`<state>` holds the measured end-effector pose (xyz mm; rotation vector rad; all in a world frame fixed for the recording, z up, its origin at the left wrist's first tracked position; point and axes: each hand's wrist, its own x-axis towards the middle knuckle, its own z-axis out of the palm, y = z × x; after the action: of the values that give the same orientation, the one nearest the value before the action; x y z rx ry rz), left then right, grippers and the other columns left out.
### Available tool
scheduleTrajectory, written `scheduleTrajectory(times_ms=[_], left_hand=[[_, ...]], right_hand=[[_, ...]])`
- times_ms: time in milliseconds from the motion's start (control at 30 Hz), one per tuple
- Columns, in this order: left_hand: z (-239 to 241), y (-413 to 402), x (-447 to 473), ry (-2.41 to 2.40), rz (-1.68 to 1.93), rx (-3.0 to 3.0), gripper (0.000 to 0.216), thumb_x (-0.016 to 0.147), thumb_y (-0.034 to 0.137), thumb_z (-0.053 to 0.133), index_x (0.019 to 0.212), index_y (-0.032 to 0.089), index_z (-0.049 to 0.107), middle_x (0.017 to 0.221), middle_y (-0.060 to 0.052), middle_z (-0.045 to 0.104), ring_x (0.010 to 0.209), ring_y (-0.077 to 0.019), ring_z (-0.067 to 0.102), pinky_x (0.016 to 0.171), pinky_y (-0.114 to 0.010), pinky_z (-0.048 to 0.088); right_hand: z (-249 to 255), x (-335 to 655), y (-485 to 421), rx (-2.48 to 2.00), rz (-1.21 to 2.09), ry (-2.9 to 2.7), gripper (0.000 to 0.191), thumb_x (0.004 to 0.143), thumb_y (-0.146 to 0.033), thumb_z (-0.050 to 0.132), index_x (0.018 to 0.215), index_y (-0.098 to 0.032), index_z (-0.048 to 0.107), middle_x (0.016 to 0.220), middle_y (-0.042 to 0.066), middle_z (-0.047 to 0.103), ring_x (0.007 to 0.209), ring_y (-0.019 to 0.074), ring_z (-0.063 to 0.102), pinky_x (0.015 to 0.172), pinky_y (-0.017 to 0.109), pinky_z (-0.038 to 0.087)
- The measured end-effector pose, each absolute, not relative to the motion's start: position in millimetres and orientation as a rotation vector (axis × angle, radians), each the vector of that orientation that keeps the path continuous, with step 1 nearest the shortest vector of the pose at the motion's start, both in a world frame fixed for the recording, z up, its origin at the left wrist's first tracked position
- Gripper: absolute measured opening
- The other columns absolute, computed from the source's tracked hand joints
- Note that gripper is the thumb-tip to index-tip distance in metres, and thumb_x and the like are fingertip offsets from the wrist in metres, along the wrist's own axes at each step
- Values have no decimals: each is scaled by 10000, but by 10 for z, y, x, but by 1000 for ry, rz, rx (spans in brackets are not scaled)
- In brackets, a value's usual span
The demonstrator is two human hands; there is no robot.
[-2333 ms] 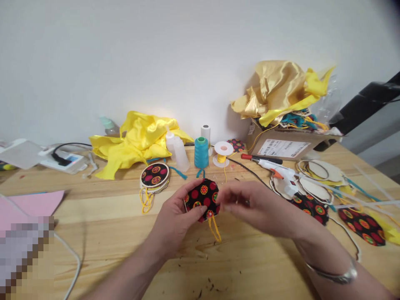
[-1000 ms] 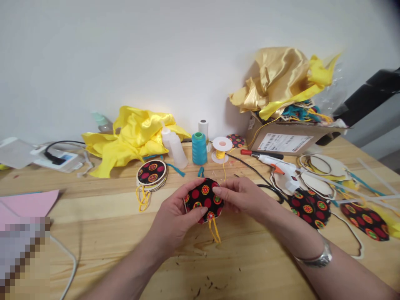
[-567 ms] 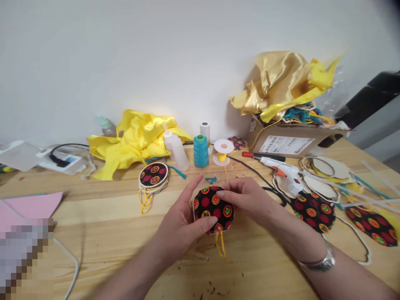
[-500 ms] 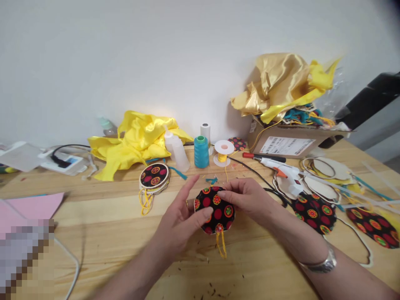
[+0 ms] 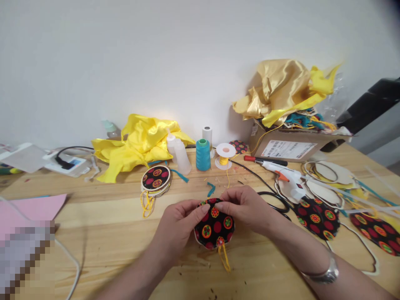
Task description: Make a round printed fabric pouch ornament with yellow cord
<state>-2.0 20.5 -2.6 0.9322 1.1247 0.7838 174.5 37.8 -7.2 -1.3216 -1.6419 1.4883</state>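
Note:
Between my hands is a round fabric-covered disc (image 5: pixel 215 227), black with red, orange and green flower dots. A loop of yellow cord (image 5: pixel 224 258) hangs from its lower edge. My left hand (image 5: pixel 179 225) pinches the disc's upper left, thumb on the front and fingers behind. My right hand (image 5: pixel 243 208) grips its upper right edge the same way; both hands' fingertips behind it are hidden. Just beyond the disc lies a teal ribbon scrap (image 5: pixel 211 189). A similar disc in a pale wooden ring (image 5: pixel 156 178) rests further left, with yellow cord attached.
Behind stand a teal thread cone (image 5: pixel 203 156), a spool of yellow cord (image 5: pixel 224 160), plastic bottles (image 5: pixel 181 156) and yellow satin (image 5: pixel 137 139). On the right are a glue gun (image 5: pixel 292 179), patterned fabric (image 5: pixel 318 218), wooden outlines (image 5: pixel 375 250) and a full cardboard box (image 5: pixel 287 146).
My left hand's raised fingers have closed behind the disc, and its thumb has slid to the upper edge. The disc and both hands sit slightly lower in view.

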Motion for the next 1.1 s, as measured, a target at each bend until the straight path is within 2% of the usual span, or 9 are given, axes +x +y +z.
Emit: scheduleTrajectory(times_ms=[133,400,633,767,867,1000,1100], left_hand=[[-13,195,-1,1140,769,937,238,701,353,664,849,174,718,705,-28,718,636,-146,610,575,-222,451],[-37,187,-11,1245,754,1006,218,705,353,649,712,141,700,583,-5,658,513,-103,523,492,-198,400],[-63,198,-30,1273,734,1036,260,703,394,642,686,137,681,568,0,633,488,-94,497,466,-195,378],[-81,186,-27,1236,741,1004,239,690,373,664,687,136,690,579,1,642,510,-95,513,474,-187,379],[-100,180,-31,1148,805,917,254,732,377,624,770,139,704,632,-14,670,570,-118,564,520,-199,417],[-112,203,-44,1010,847,741,429,822,455,460,982,115,668,828,-102,710,724,-213,638,639,-318,494],[-100,230,-38,1021,829,659,456,817,464,461,955,82,669,830,-140,713,674,-234,650,596,-357,514]], right_hand=[[-61,1728,355,-1337,1494,-1677,203,749,-297,550,642,-130,592,561,-20,518,515,77,426,471,198,327],[-8,1684,338,-1384,1455,-1765,199,737,-279,554,624,-120,596,541,-28,481,513,71,395,463,193,302],[-6,1716,351,-1345,1512,-1726,347,770,-446,530,670,-130,632,574,-12,522,530,80,418,467,199,304],[-25,1718,352,-1327,1484,-1706,262,752,-364,569,650,-131,631,582,-11,547,533,78,435,479,195,324],[-37,1724,362,-1330,1475,-1676,230,749,-330,570,642,-136,630,576,-11,553,534,82,449,482,197,334],[-28,1762,408,-1352,1443,-1548,236,739,-339,576,631,-132,615,567,-11,545,520,83,445,486,206,344],[-7,1792,438,-1381,1412,-1462,251,729,-349,585,633,-119,615,577,-3,551,518,80,434,496,212,343]])
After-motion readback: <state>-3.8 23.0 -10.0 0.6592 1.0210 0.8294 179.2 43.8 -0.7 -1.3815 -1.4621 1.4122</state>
